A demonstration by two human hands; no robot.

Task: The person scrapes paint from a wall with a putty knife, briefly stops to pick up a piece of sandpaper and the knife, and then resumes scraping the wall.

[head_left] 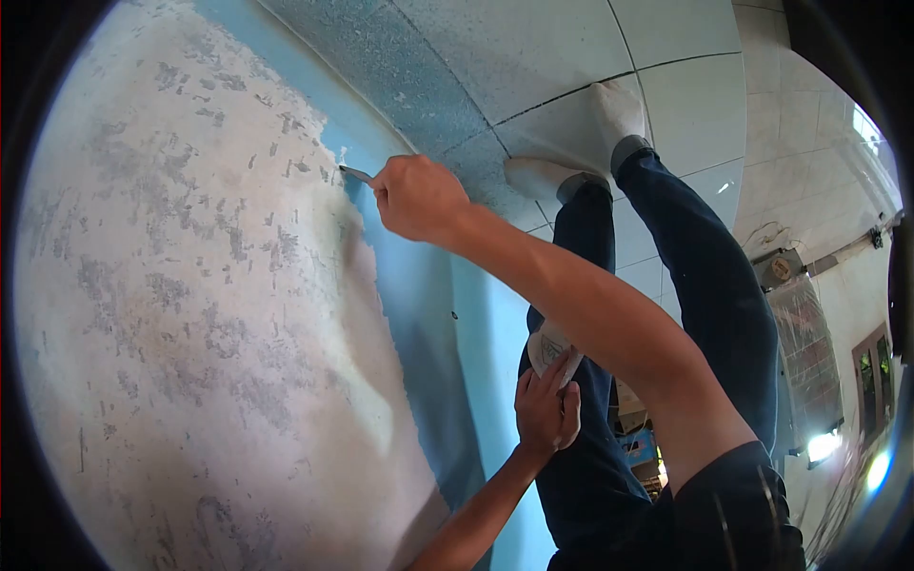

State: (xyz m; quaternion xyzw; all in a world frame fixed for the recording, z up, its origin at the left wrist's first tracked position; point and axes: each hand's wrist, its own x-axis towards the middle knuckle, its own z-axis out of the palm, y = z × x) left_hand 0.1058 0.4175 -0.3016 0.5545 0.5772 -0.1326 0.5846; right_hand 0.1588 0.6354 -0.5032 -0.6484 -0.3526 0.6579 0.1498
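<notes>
My right hand (419, 198) is raised against the wall and grips a small metal scraper (356, 173). The blade tip touches the edge where blue paint (419, 285) meets the bare, whitish scraped plaster (190, 314). My left hand (546, 409) is lower, close to my dark trouser legs, and holds a pale crumpled piece (546, 344); I cannot tell whether it is paper or cloth. That hand is off the wall.
The wall fills the left side, mostly scraped, with a blue strip left along its right edge. My legs (705, 276) and white-socked feet (619, 109) stand on a white tiled floor (695, 105) dusted blue near the wall. Windows and clutter lie far right.
</notes>
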